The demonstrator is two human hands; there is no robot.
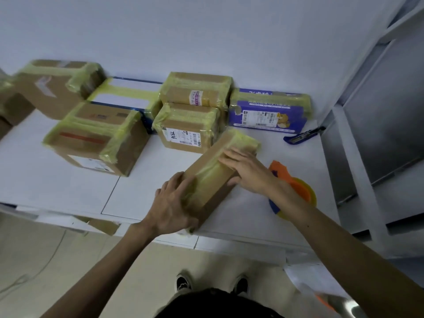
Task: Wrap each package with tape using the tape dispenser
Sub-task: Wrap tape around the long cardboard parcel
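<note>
Head view: I read this as the smoothing-down step. The long brown cardboard box point(213, 177), already banded in yellowish tape, lies slantwise on the white table point(57, 184) near its front edge. The left hand point(171, 203) cups the near end, fingers bent over the top. The right hand point(245, 171) lies flat on the tape, fingers straight and pressing, gripping nothing.

The orange-and-blue tape dispenser point(300, 191) sits on the table just behind the right forearm, untouched. Next, I would judge, either reach for it for another band or slide this box to the taped brown and purple packages point(188, 127) lined up against the white wall point(206, 31).

A blue utility knife point(302, 135) lies further right, and grey metal shelving point(378, 111) stands beside the table.
</note>
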